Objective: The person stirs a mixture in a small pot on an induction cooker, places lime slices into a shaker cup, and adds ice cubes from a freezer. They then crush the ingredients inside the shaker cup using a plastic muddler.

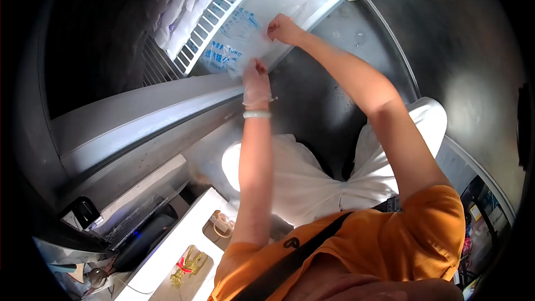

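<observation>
A clear plastic bag (253, 22) with blue printed lettering lies inside an open metal cabinet, partly under a white wire rack. My left hand (257, 81), in a thin see-through glove with a pale bangle at the wrist, is closed at the bag's near edge. Further along that edge, my bare right hand (283, 28) has its fingers curled in on the plastic. Some blur covers the film between the two hands. What lies inside the bag cannot be made out.
White wrapped packs (186, 5) rest on the wire rack (214, 14). The cabinet sill (150, 114) runs below, and a metal door (446, 39) stands at the right. A white stand (184, 245) with a gold ornament is lower left. My white-trousered knees are bent close by.
</observation>
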